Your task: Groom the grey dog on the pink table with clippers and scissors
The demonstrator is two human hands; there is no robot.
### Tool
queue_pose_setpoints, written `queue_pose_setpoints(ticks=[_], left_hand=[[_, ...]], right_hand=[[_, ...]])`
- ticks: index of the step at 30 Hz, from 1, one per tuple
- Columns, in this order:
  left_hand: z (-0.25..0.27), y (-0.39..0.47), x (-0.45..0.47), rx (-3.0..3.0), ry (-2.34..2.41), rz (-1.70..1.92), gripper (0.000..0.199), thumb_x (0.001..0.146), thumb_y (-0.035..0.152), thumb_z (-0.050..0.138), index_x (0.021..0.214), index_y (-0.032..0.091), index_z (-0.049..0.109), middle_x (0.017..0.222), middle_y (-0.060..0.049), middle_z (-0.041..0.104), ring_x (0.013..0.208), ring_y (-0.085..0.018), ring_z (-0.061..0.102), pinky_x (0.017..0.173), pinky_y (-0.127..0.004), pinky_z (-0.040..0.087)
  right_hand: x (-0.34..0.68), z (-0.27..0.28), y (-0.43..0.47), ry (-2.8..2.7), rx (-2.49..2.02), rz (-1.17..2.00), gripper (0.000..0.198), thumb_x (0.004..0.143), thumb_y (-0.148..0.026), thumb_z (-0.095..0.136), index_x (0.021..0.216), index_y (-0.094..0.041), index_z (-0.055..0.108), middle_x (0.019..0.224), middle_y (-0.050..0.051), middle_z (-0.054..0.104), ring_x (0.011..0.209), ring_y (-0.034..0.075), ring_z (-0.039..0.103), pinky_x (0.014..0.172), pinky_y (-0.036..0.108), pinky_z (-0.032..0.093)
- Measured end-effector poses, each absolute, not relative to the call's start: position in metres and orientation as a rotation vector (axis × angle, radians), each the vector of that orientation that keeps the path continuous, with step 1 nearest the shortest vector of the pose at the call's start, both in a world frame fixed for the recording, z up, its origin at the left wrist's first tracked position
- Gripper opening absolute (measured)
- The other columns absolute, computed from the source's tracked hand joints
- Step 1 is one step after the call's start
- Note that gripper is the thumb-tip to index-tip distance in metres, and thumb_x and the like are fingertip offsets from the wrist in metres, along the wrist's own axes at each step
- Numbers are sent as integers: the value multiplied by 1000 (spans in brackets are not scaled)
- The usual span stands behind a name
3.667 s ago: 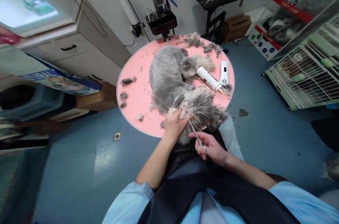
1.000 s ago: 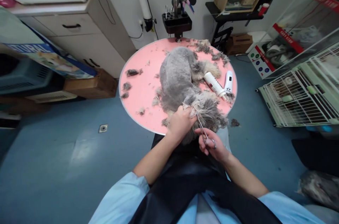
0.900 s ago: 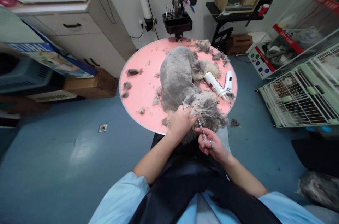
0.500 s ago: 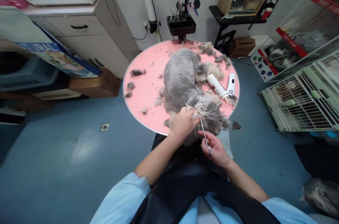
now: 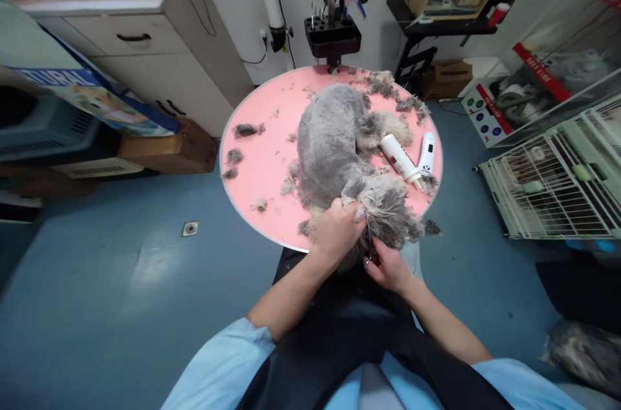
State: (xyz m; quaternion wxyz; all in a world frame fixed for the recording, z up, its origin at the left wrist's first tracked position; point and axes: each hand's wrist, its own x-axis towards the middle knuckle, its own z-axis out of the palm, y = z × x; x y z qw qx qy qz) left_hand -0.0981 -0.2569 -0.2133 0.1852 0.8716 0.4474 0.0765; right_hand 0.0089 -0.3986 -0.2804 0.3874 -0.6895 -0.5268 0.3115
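Note:
A grey dog (image 5: 330,138) with a close-clipped back lies on a round pink table (image 5: 262,203), its shaggy head at the near edge. My left hand (image 5: 338,229) is closed on the dog's ear or the fur at the side of its head; which of these I cannot tell. Right beside it, my right hand (image 5: 388,264) grips a pair of scissors (image 5: 369,260), their blades pointing up into the head fur by my left fingers. The blade tips are partly hidden in the fur. A white bottle (image 5: 398,156) and white clippers (image 5: 427,152) lie right of the dog.
Clumps of cut fur (image 5: 247,130) are scattered over the table. Behind it, a black tool holder (image 5: 332,38) sits on a metal post. A wire cage (image 5: 557,183) stands on the right, cardboard boxes (image 5: 169,150) and a cabinet (image 5: 126,41) on the left.
My right hand has turned and moved slightly up and inward with the scissors, closer to my left hand. The left hand keeps its hold. The view has shifted slightly.

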Motion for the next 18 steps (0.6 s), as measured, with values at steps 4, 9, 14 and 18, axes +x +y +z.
queue_pose_setpoints(ticks=[4,9,14,18], left_hand=[[-214,-255,-97,2437,1222,297,29,86,51,63,96,25,72,95,-8,65,75,-20,61,60,-29,40],[-213,-256,-99,2434,1236,240,32,84,53,66,99,25,72,98,-8,65,75,-20,61,62,-28,40],[-213,-258,-99,2437,1256,211,32,83,52,68,100,25,72,98,-8,64,76,-20,61,62,-28,41],[-215,-259,-99,2449,1273,213,32,85,51,65,102,25,72,97,-8,64,76,-20,62,62,-28,41]], right_hand=[[4,-278,-396,-1301,-1700,815,39,73,-33,67,110,-21,63,63,1,57,55,18,48,54,33,42],[-9,-266,-408,-1050,-1464,1178,44,74,-36,69,113,-21,56,63,-5,51,51,11,43,50,25,38],[-10,-262,-415,-658,-1128,1433,57,71,-53,72,114,-20,54,61,-9,48,40,4,32,39,19,25],[-8,-261,-411,-599,-1106,1429,55,71,-50,74,113,-20,55,60,-9,48,38,3,32,37,18,22]])
